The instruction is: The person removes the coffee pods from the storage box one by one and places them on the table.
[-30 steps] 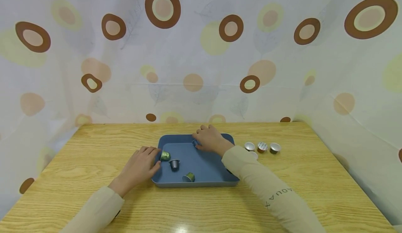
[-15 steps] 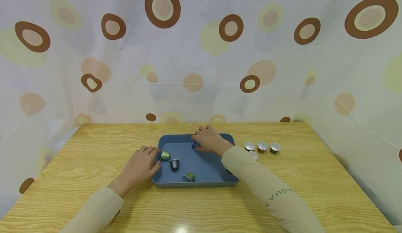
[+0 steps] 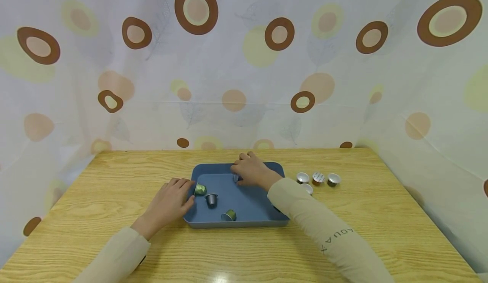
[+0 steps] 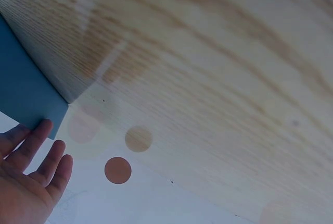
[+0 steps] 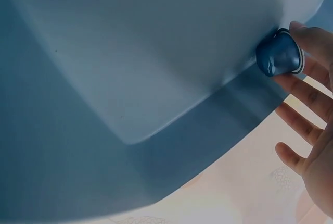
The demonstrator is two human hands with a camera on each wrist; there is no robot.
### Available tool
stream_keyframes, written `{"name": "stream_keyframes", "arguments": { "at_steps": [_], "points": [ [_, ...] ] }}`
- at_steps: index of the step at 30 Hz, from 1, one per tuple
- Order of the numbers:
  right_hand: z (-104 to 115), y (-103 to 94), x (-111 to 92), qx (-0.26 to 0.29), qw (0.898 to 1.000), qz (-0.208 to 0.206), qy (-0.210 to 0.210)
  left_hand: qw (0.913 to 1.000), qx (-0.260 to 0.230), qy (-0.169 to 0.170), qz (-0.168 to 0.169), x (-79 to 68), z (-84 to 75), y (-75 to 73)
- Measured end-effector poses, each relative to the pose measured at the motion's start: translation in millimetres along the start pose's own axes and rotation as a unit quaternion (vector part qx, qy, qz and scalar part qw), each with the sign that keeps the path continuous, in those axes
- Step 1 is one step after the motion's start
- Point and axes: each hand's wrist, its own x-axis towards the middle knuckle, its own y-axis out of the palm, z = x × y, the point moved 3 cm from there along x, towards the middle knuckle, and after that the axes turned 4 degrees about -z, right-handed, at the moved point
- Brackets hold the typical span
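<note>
My right hand [image 3: 251, 170] reaches over the back of a blue tray [image 3: 251, 223]. Between its thumb and fingers it pinches a dark blue coffee capsule [image 5: 281, 54], whose pale rim faces the palm in the right wrist view. In the head view the fingers hide most of that capsule. At the tray's left side is my left hand [image 3: 169, 200], fingers loosely extended with the tips at the wall. Inside the tray, close to those fingertips, lies a green capsule [image 3: 200, 189]. A dark grey capsule [image 3: 211, 200] and another green capsule [image 3: 229, 215] lie further right and nearer the front.
On the wooden table [image 3: 244, 253], right of the tray, several capsules stand lid up, among them one with a printed lid [image 3: 318, 178] and one with a plain white lid [image 3: 334, 179]. My right sleeve [image 3: 316, 219] crosses the tray's right side. A patterned curtain [image 3: 236, 122] hangs behind.
My right hand has shifted slightly left along the back of the tray, and the blue capsule has turned in its fingers. The left hand has stayed in place.
</note>
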Motion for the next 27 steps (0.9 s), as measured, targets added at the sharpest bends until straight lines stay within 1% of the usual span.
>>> {"name": "stream_keyframes", "arguments": {
  "at_steps": [3,11,22,27],
  "points": [
    [1.0,0.2,0.1,-0.007,1.0,-0.008,-0.003,1.0,-0.001,0.001,-0.001,-0.1,0.1,0.1],
    [3.0,2.3,1.3,-0.008,1.0,-0.007,-0.005,1.0,-0.003,-0.001,0.003,-0.3,-0.3,0.2],
    [3.4,4.8,3.1,-0.029,0.999,-0.012,-0.013,1.0,0.0,0.002,0.001,-0.4,-0.2,0.1],
    [2.6,4.0,2.4,-0.025,1.0,-0.005,-0.016,1.0,0.0,0.004,-0.001,-0.3,0.2,0.6]
  ]
}}
